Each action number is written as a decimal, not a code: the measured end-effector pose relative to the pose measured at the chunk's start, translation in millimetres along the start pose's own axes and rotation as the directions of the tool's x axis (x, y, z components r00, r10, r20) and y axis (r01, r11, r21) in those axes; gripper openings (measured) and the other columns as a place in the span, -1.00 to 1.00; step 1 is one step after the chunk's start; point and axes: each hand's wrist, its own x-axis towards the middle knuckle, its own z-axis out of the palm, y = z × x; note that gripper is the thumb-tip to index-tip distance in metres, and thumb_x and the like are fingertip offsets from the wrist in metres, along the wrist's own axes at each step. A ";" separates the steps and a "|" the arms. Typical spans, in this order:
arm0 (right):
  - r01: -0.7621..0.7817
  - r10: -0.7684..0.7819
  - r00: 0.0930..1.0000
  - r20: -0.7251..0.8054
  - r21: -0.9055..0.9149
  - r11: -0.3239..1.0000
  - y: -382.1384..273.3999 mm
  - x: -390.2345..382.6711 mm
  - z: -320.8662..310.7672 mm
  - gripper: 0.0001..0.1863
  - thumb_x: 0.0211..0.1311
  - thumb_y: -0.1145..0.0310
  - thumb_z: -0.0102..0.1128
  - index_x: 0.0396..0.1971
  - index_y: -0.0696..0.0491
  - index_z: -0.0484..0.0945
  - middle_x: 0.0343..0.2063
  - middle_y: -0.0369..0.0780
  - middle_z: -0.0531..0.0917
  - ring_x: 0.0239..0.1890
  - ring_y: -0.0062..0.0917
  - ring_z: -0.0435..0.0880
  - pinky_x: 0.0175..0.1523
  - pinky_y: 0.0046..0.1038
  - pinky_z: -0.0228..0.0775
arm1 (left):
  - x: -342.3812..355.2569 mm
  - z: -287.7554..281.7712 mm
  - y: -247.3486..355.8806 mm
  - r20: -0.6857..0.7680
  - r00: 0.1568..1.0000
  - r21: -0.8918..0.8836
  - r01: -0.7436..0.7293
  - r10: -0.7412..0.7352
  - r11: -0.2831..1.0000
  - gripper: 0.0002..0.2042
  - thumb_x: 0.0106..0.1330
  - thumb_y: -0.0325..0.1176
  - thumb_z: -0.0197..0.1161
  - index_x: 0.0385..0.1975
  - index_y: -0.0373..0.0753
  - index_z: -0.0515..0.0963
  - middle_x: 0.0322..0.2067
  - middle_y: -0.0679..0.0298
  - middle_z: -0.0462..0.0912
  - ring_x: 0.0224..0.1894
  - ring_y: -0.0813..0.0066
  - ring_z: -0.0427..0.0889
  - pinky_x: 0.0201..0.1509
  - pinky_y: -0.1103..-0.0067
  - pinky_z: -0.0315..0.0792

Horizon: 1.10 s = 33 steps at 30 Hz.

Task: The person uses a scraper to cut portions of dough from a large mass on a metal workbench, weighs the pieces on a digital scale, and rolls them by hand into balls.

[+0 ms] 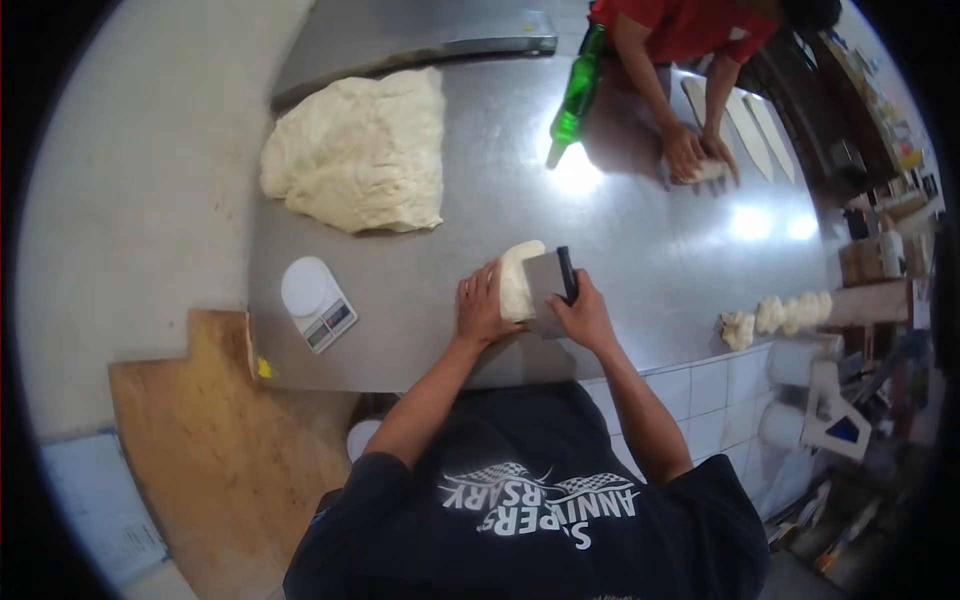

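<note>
In front of me a long pale piece of dough (516,283) lies on the steel table, its far end bent to the right. My left hand (482,305) is cupped against its left side, steadying it. With my right hand (587,315) I grip a dough scraper (567,274) by its black handle. The metal blade stands right beside the dough, at its right side; whether its edge touches the dough, I cannot tell. A large slab of dough (355,150) spreads over the far left of the table.
A white kitchen scale (317,302) stands at the left edge of the steel table (640,260). Beyond are a green bottle (578,95) and a co-worker's hands (700,152) on dough, near flat dough strips (748,135). Several dough lumps (778,316) line the right edge.
</note>
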 end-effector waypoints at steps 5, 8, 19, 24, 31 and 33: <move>0.091 -0.061 0.992 0.115 -0.278 0.956 -16.2 26.7 36.3 -0.55 0.24 0.30 0.31 -0.01 0.16 0.32 -0.41 0.14 0.70 -0.30 0.17 0.70 -0.22 0.08 0.52 | -7.9 -0.8 -14.1 0.003 0.999 -0.117 0.043 -0.043 0.992 0.09 -0.26 -0.09 0.72 0.41 -0.21 0.31 0.14 0.12 0.53 0.20 0.05 0.49 0.27 0.23 0.43; 0.103 -0.068 0.992 0.107 -0.372 0.922 -22.1 29.1 57.6 -0.56 0.25 0.31 0.26 0.02 0.15 0.32 -0.44 0.10 0.70 -0.36 0.15 0.70 -0.26 0.11 0.51 | -11.1 -9.0 -18.5 0.027 0.996 -0.150 0.085 -0.082 0.985 -0.06 -0.18 -0.21 0.68 0.35 -0.17 0.42 0.02 0.16 0.58 0.12 0.08 0.57 0.15 0.27 0.54; 0.136 -0.143 0.989 0.028 -0.535 0.834 -18.8 31.4 110.8 -0.67 0.25 0.39 0.18 -0.07 0.16 0.31 -0.47 0.03 0.70 -0.46 0.02 0.74 -0.39 0.05 0.56 | -24.2 -30.0 -19.7 0.035 0.976 -0.274 0.218 -0.217 0.937 -0.45 -0.02 -0.34 0.53 0.09 -0.13 0.64 -0.18 0.17 0.63 -0.12 0.07 0.69 -0.01 0.27 0.60; -0.003 0.080 0.986 0.143 -0.474 0.880 -9.6 47.6 101.4 -0.55 0.31 0.25 0.21 0.05 0.12 0.28 -0.37 0.12 0.72 -0.29 0.17 0.71 -0.19 0.12 0.54 | -36.4 -62.0 -11.9 0.055 0.964 -0.301 0.263 -0.258 0.917 -0.54 0.09 -0.30 0.49 0.05 -0.14 0.64 -0.07 0.14 0.64 -0.01 0.02 0.68 0.06 0.24 0.59; -0.078 0.083 0.987 0.140 -0.039 0.996 17.1 37.9 96.3 -0.54 0.31 0.27 0.34 0.10 0.16 0.45 -0.17 0.04 0.73 -0.11 -0.19 0.74 0.00 -0.19 0.55 | -55.8 -113.9 -71.5 -0.303 0.898 -0.390 0.188 -0.318 0.901 -0.59 0.13 -0.35 0.52 0.04 -0.06 0.71 -0.08 0.15 0.58 -0.15 0.13 0.66 0.00 0.36 0.59; -0.143 0.123 0.979 0.160 0.115 0.983 23.7 35.7 98.1 -0.59 0.34 0.28 0.33 0.09 0.16 0.50 -0.15 -0.05 0.73 -0.11 -0.35 0.72 0.02 -0.29 0.53 | -62.4 -160.2 -103.0 -0.328 0.869 -0.391 0.232 -0.371 0.891 -0.57 0.16 -0.37 0.51 0.08 -0.04 0.72 -0.02 0.12 0.54 -0.13 0.16 0.64 0.02 0.37 0.59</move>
